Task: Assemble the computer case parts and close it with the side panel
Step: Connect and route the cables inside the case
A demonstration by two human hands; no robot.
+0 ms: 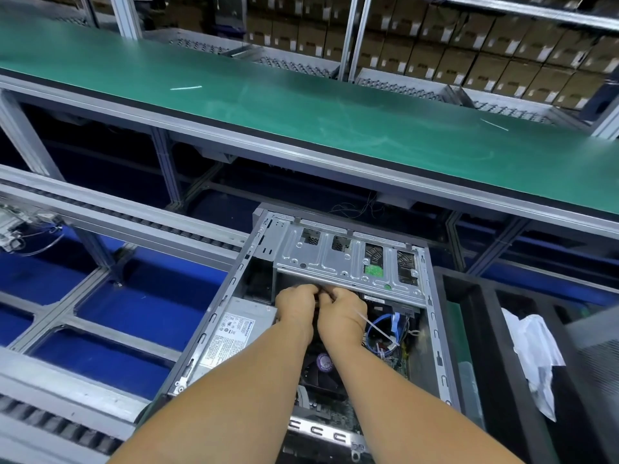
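Note:
An open grey computer case (435, 316) lies on its side in front of me, with no side panel on it. A silver drive cage (335, 259) spans its far end, and a power supply (231, 333) with a white label sits at the left. My left hand (296, 311) and my right hand (341, 316) meet under the cage's near edge, fingers curled on something dark between them that I cannot identify. A white cable tie (375, 329) sticks out from under my right hand. Blue cables (385, 336) and the fan (323, 363) show beside my forearms.
A green conveyor belt (301, 112) runs across behind the case. A roller track (134, 219) lies to the left over blue floor. A black tray (495, 346) with a white plastic bag (532, 349) stands to the right. Shelves of cardboard boxes (469, 45) fill the back.

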